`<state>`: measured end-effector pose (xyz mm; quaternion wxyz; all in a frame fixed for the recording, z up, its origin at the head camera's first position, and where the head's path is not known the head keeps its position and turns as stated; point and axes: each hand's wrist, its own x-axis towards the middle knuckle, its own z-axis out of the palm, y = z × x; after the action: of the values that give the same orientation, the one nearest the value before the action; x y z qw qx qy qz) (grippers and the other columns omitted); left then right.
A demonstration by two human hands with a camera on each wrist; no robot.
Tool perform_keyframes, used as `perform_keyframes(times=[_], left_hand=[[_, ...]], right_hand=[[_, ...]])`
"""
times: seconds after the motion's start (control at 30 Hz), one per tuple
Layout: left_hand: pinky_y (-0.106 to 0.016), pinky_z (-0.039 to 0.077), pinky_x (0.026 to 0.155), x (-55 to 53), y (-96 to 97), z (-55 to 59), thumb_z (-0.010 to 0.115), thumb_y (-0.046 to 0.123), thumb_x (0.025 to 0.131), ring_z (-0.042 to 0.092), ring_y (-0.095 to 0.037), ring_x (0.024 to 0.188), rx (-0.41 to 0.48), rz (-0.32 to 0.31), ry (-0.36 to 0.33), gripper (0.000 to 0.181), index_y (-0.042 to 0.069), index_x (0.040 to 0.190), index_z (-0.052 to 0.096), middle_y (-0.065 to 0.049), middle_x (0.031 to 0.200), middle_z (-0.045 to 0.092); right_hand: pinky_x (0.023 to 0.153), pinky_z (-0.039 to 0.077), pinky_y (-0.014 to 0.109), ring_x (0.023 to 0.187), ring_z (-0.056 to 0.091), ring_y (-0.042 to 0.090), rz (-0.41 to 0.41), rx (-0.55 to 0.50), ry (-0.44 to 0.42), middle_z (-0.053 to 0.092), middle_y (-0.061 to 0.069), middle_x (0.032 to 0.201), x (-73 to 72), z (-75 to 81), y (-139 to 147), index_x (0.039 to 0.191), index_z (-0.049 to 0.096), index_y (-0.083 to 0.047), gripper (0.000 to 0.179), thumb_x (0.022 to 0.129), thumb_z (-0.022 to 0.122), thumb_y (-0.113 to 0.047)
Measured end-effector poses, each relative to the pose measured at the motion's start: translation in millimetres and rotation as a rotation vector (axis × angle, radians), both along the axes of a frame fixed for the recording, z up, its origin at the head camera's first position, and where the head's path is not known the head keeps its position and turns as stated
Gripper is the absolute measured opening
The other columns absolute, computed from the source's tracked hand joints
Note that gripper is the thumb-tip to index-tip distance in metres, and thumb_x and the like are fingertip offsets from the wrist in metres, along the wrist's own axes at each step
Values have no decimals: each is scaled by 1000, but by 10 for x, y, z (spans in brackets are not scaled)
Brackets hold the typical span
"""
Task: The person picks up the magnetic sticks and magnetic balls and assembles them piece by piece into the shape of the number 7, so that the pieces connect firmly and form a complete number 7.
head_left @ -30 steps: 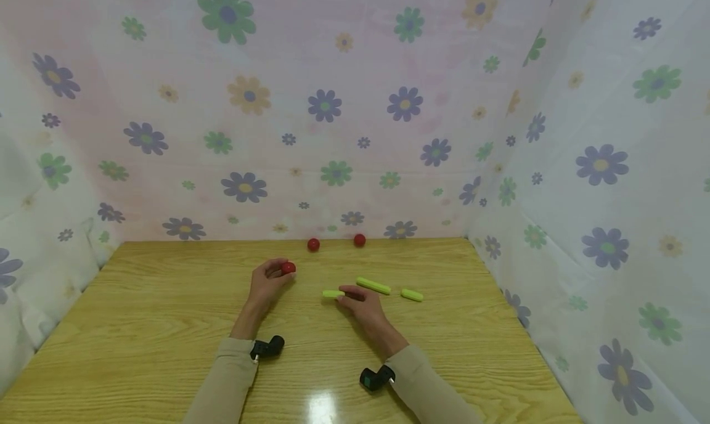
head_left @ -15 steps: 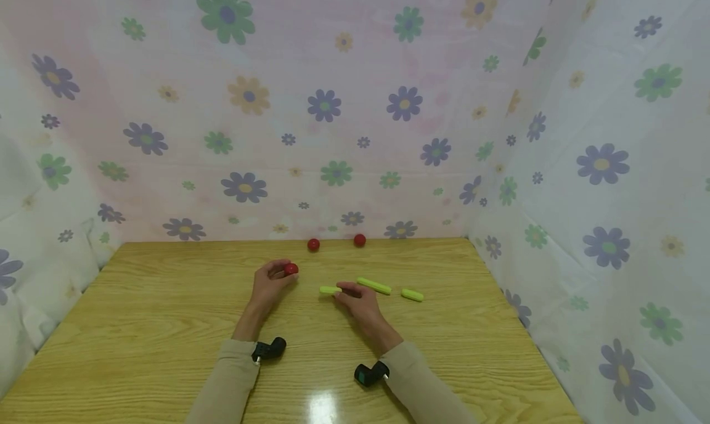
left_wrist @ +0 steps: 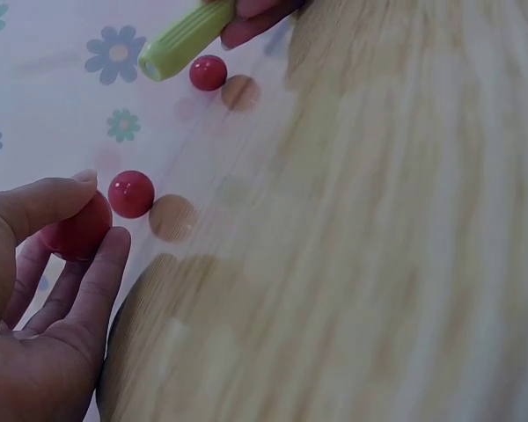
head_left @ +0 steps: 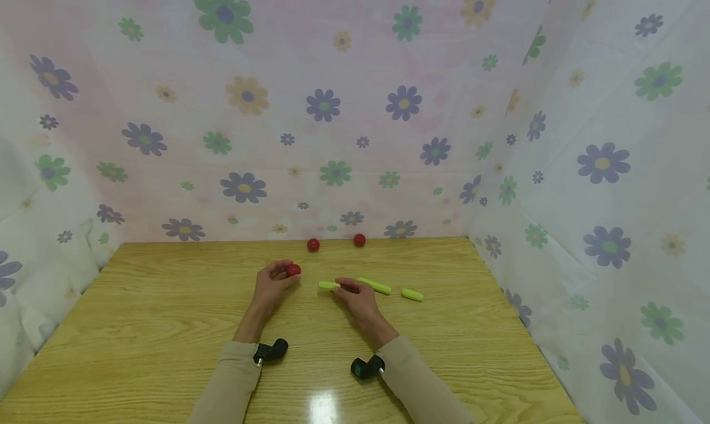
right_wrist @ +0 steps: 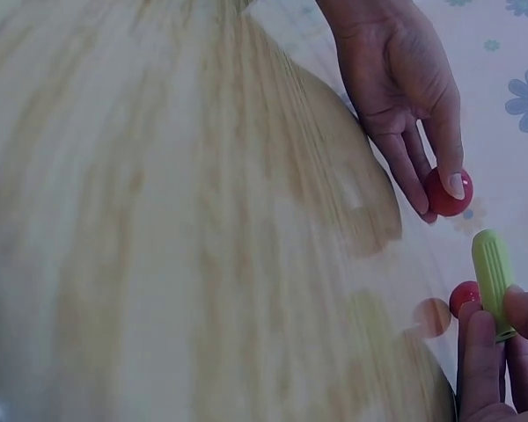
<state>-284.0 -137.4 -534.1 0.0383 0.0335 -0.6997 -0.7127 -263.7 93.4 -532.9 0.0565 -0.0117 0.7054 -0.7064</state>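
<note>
A glossy red ball (head_left: 294, 269) is pinched between the thumb and fingers of my left hand (head_left: 270, 286), left of the table's middle. My right hand (head_left: 359, 301) grips one end of a short yellow-green ridged rod (head_left: 328, 285), whose free end points left toward that ball. A gap separates rod and ball. The left wrist view shows the held ball (left_wrist: 77, 233) between thumb and fingertips, and a small recess in the tip of the rod (left_wrist: 185, 42). In the right wrist view, the rod (right_wrist: 493, 272) stands out from the right thumb and fingers.
Two more red balls, one left (head_left: 313, 244) and one right (head_left: 359, 240), lie at the back edge of the wooden table (head_left: 138, 325). A longer green rod (head_left: 376, 286) lies just beyond the right hand, with a short one (head_left: 412, 295) farther right. Flowered cloth (head_left: 277, 134) encloses the table.
My right hand has moved a little left and away from me with the rod. My left hand has shifted slightly right with its ball, so rod and ball are nearer each other.
</note>
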Motion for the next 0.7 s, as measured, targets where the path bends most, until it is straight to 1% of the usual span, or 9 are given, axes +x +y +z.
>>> perform_keyframes(times=[0.13,0.2,0.43,0.53,0.63,0.7], left_hand=[[-12,55,81,-8,13,-17,75,-3,89,63,-30,119,-3,7,5,45,-6,132,60,-27,134,60],[-13,56,82,-12,20,-19,75,-4,89,64,-27,117,3,10,9,45,-5,131,60,-26,133,60],[-15,57,83,-19,36,-29,76,-5,88,66,-12,105,34,1,47,45,-5,130,62,-25,133,61],[-16,58,84,-21,40,-23,76,-5,87,67,-8,102,48,-7,65,45,-6,130,62,-26,133,61],[-18,58,84,-17,49,-10,76,-5,88,67,-10,104,55,-24,81,45,-7,130,62,-27,133,62],[-19,59,84,-15,56,-1,76,-4,88,68,-14,107,51,-34,88,45,-7,130,62,-28,132,62]], right_hand=[[82,57,19,95,64,10,-10,6,-13,68,13,115,-40,-8,-28,123,68,7,32,95,72,-6],[82,57,19,94,63,9,-13,2,-12,68,14,115,-59,-6,-38,124,67,8,33,95,72,-6],[83,57,20,94,65,8,-6,-4,-27,67,12,117,-123,1,-43,126,67,5,33,96,71,-9],[83,57,20,96,65,9,-10,-37,-31,66,12,118,-155,7,-51,127,67,6,34,96,71,-8],[82,57,18,98,63,10,-23,-62,-22,66,11,118,-185,23,-60,127,66,7,35,95,71,-7],[81,56,17,99,62,10,-32,-65,-17,66,10,119,-204,33,-66,128,66,6,36,95,72,-7]])
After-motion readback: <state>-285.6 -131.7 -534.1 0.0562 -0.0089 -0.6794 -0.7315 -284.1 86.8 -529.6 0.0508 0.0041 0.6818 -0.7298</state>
